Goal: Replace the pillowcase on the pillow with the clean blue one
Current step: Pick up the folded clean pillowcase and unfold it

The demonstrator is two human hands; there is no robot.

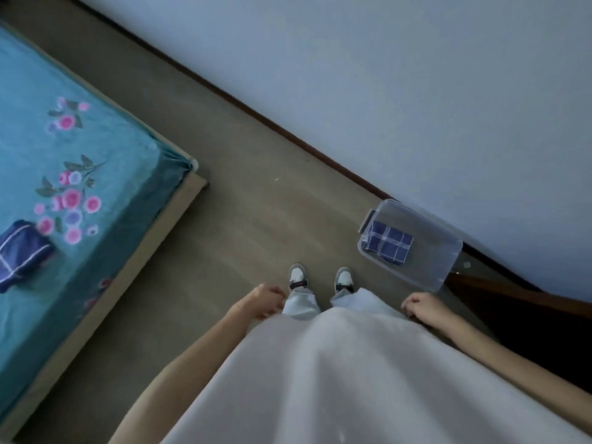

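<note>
A pillow in a dark blue case with white lines [20, 251] lies on the teal flowered bed [105, 145] at the left edge. A folded blue checked pillowcase [389, 241] sits inside a clear plastic bin [445, 248] on the floor by the wall, to my right front. My left hand [266, 301] hangs at my side with loosely curled fingers, holding nothing. My right hand [423, 307] hangs the same way, below and slightly right of the bin. Both hands are apart from the pillow and the bin.
I stand on a grey-brown floor [243, 216] between the bed and a pale wall [416, 91] with a dark skirting board. The bed's wooden frame corner [198, 181] juts toward the open floor. A dark wooden piece [525, 299] sits at the right.
</note>
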